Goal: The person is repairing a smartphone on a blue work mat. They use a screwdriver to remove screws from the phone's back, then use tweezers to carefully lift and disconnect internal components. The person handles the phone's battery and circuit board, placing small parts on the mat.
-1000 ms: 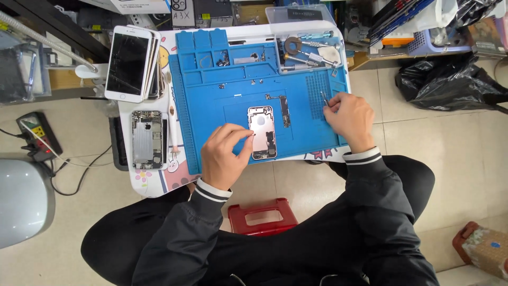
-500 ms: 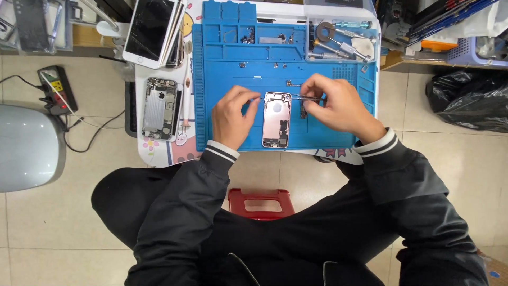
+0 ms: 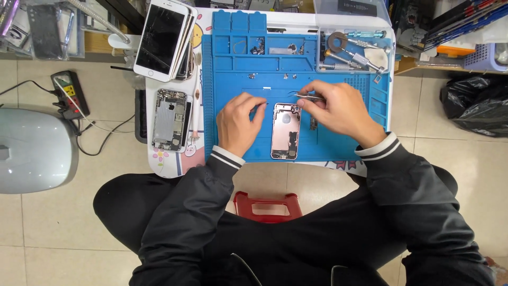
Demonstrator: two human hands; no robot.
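Since half a second ago the view sits closer over the counter (image 3: 174,168); the two hands keep nearly the same pose about the phone shell, the right now a little higher, above the shell's top right corner.

At far left a grey dome (image 3: 32,151) stands on the floor, with a black power strip (image 3: 70,94) beside it bearing a green and red label. On the counter's left lies an opened phone (image 3: 169,119), and above it a white phone (image 3: 164,38) with a cracked dark screen.

On the blue mat (image 3: 238,58) the left hand (image 3: 239,123) rests loosely curled, fingertips just left of the pink phone shell (image 3: 286,131); whether it touches the shell cannot be told. The shell lies open side up between the hands. The right hand (image 3: 341,110) pinches tweezers (image 3: 306,96), their tips pointing left just above the shell's top edge.

Upper right, a tray (image 3: 389,58) holds screwdrivers (image 3: 354,58). A black bag (image 3: 476,103) lies far right. A red stool (image 3: 267,205) shows between the knees.
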